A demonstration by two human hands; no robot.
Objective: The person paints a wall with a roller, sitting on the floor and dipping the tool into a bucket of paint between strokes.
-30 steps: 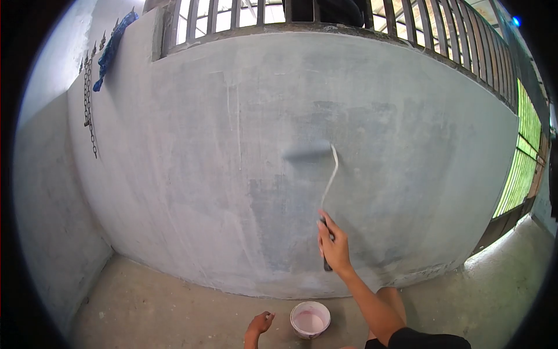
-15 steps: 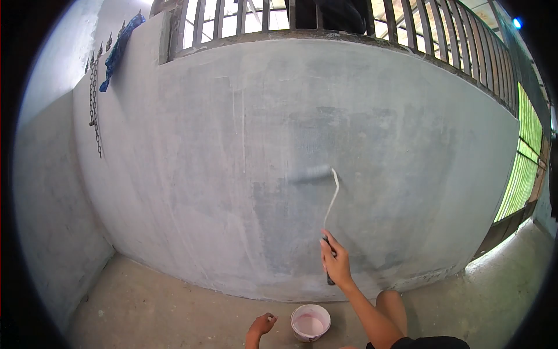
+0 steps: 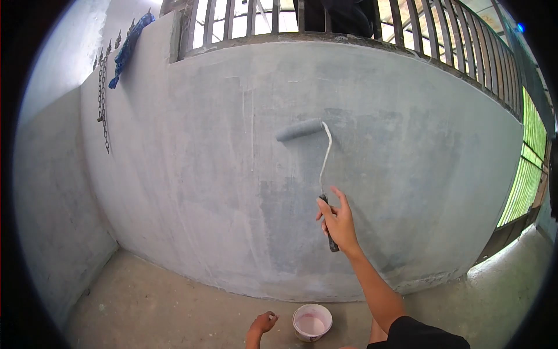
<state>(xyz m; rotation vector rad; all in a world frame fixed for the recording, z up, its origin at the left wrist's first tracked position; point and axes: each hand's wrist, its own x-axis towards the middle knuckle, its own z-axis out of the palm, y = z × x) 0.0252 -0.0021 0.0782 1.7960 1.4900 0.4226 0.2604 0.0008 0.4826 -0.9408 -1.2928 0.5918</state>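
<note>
With our right hand, we are gripping the black handle of a paint roller, fingers partly closed around it, thumb lying along its upper part and index finger lifting away. An off-white, bent metal rod is rising from the handle to the blue-grey cylindrical roller head, which is lying at the upper middle of the grey plastered wall, its left end tilting lower than its right.

Our left hand is hovering low, near the bottom edge of the wall, its fingers loosely curled; we cannot tell whether it is holding anything. Just beside it, to its right, a round white bucket is standing upright on the tan concrete floor, near the middle of the wall's foot, and is holding pale pink liquid. The marks low on the bucket are showing too small to read.

Around the roller head, the wall is showing darker, uneven grey patches. Dark metal bars are running along its top edge, with black cloth showing behind them. Near its upper left corner, a crumpled blue cloth and dark metal chains are hanging. Green slats are glowing beyond its right edge.
</note>
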